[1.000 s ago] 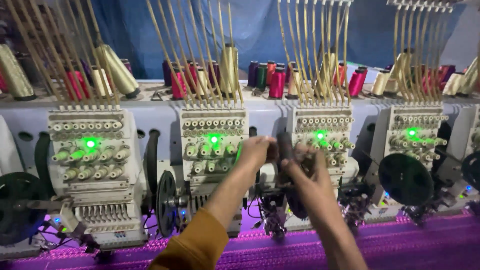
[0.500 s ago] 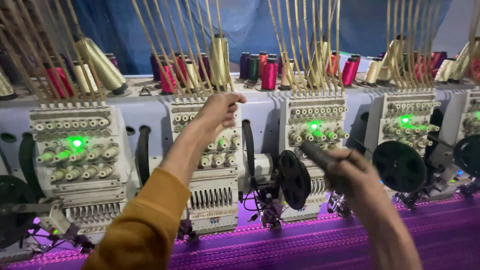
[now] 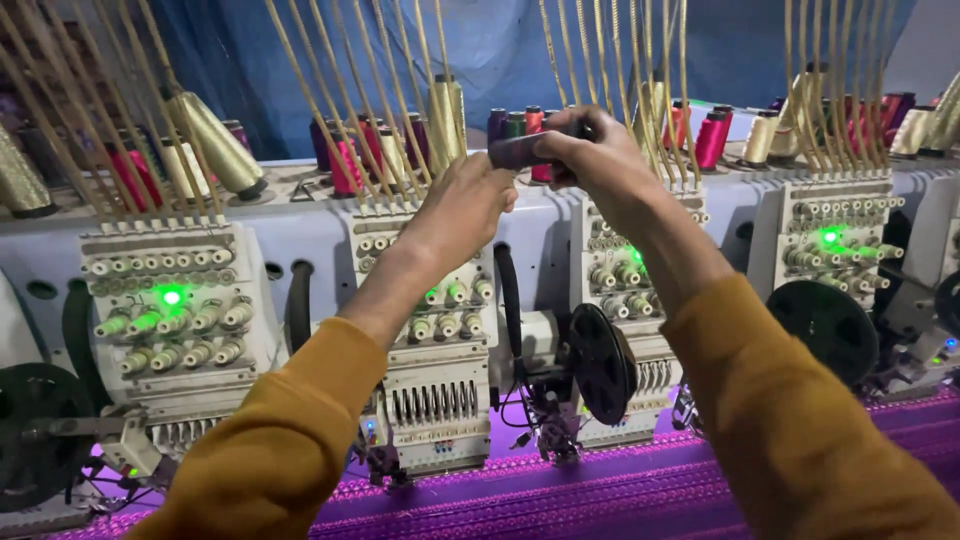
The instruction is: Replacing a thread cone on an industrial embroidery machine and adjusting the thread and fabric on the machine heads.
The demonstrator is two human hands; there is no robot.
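Raised before the embroidery machine's point(image 3: 440, 330) upper shelf: right hand point(image 3: 590, 150) closed around a dark spool point(image 3: 520, 151); left hand point(image 3: 465, 205) loosely curled just beside and below it, grip on it indeterminable. Gold thread cones point(image 3: 215, 140) standing along the shelf's left edge.

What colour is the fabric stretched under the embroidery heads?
Purple fabric with a textured stitched pattern, seen in the head view.
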